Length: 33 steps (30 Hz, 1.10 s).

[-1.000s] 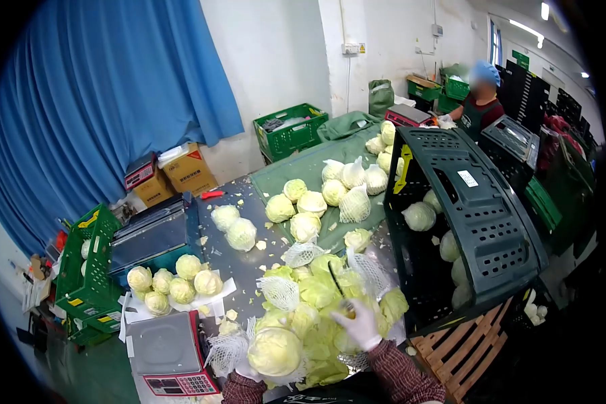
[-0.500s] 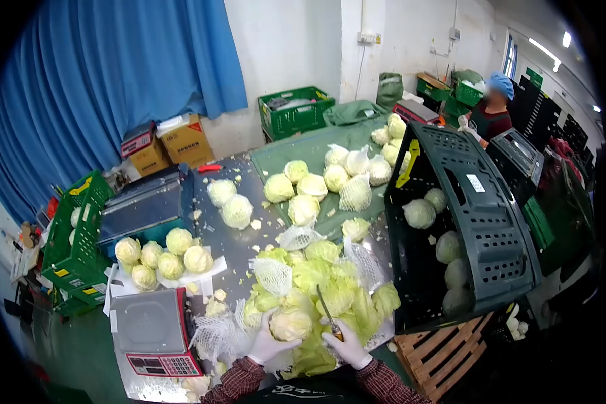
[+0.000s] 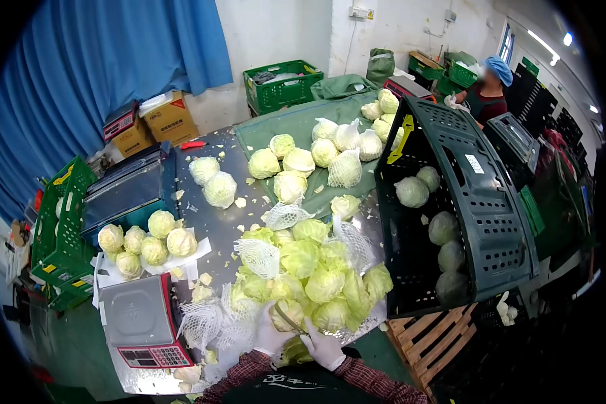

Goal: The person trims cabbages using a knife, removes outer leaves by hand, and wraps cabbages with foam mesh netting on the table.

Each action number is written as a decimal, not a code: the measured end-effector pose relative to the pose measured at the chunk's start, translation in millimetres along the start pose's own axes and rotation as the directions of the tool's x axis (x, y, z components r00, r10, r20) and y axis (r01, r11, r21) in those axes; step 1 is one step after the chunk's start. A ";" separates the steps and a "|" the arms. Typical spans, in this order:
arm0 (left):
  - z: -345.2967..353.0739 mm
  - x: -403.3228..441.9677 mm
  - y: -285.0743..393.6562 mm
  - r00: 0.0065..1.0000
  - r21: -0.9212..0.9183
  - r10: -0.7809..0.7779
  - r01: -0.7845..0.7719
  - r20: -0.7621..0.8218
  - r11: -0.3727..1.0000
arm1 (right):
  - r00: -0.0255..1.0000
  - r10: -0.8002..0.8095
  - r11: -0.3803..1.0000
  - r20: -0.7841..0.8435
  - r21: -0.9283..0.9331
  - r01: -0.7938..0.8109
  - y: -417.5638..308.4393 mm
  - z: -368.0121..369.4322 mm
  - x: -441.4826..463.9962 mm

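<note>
The left hand [image 3: 271,334], in a white glove, grasps a cabbage head [image 3: 288,315] at the lower centre of the frame, close to the near edge of the metal table [image 3: 212,246]. The right hand [image 3: 324,347], also gloved, is clenched round a knife; its thin, curved blade [image 3: 287,319] lies across the front of that head.

Room about the hands is tight. Loose leaves [image 3: 299,258] are heaped directly beyond them and to the right, reaching near the table's right edge. Crumpled foam nets [image 3: 202,325] crowd the left hand's outer side, and past them a red-rimmed scale [image 3: 138,313] takes up the lower left. On the right, a dark crate [image 3: 481,202] rises like a wall, its open side facing the leaves; several wrapped cabbages [image 3: 411,192] lie inside. The more open stretch of metal runs left of centre, between a pair of cabbages [image 3: 220,190] and the leaf heap, with only small scraps scattered on it. Farther up, a green cloth [image 3: 262,131] bears more heads, some in nets. A cluster of trimmed heads [image 3: 154,250] sits on white paper at left.

The held head is pale, yellowish green and rounded, smoother than the ruffled, brighter leaves beside it. Fingers and blade hide part of it, so its underside cannot be seen.
</note>
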<state>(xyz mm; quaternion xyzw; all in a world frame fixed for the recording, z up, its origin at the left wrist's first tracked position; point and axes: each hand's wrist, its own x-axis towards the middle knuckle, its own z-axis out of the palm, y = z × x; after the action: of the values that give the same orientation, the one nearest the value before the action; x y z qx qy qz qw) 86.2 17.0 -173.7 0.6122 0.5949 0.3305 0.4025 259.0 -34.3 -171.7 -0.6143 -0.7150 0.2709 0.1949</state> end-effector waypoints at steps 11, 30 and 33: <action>9.4 -1.8 -5.5 0.990 0.087 0.037 -0.026 -0.135 0.996 | 0.885 -0.114 0.974 -0.451 -0.227 0.010 33.7 4.7 54.8; -83.1 14.9 53.6 0.936 -0.990 0.324 0.136 0.139 0.031 | 0.848 -0.069 0.984 -0.525 -0.178 -0.029 -11.4 -111.7 85.2; -98.5 20.0 97.7 0.978 -0.978 0.000 0.208 0.208 -0.013 | 0.984 0.175 0.613 0.018 0.780 -0.123 -36.1 -97.5 75.4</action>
<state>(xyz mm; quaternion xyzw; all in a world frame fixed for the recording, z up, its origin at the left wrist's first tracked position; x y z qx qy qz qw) 45.8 49.9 -43.5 0.1228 0.1976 0.5770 0.7829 277.9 50.8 -77.5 -0.5348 -0.4679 0.5498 0.4391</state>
